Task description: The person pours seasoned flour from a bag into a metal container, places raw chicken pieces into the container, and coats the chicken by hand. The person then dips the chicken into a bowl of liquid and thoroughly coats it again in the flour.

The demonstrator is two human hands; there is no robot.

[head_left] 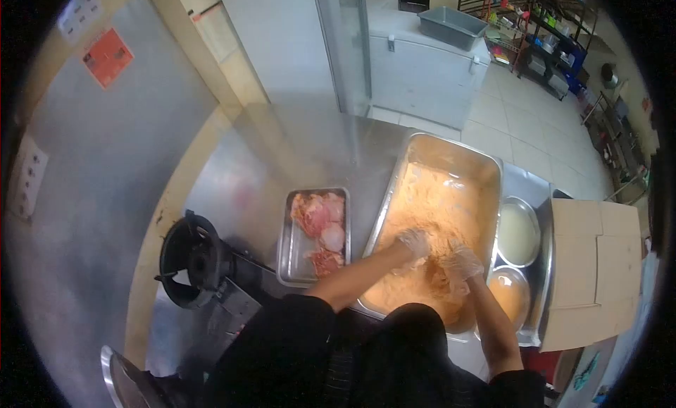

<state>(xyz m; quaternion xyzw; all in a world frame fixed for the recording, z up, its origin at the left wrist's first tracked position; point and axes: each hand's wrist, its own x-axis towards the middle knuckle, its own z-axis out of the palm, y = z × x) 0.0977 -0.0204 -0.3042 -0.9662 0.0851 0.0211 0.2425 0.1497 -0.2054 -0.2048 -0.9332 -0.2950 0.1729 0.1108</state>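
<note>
orange powder [403,289], loose and uneven, in a metal tray [451,151]

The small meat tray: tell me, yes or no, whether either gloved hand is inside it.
No, the left hand and right hand are both in the large pan of orange powder, beside the tray.

powder [424,214] in large pan [449,153] | meat [318,213] in tray [296,258] left of pan | bowls [538,230] right of pan
</note>
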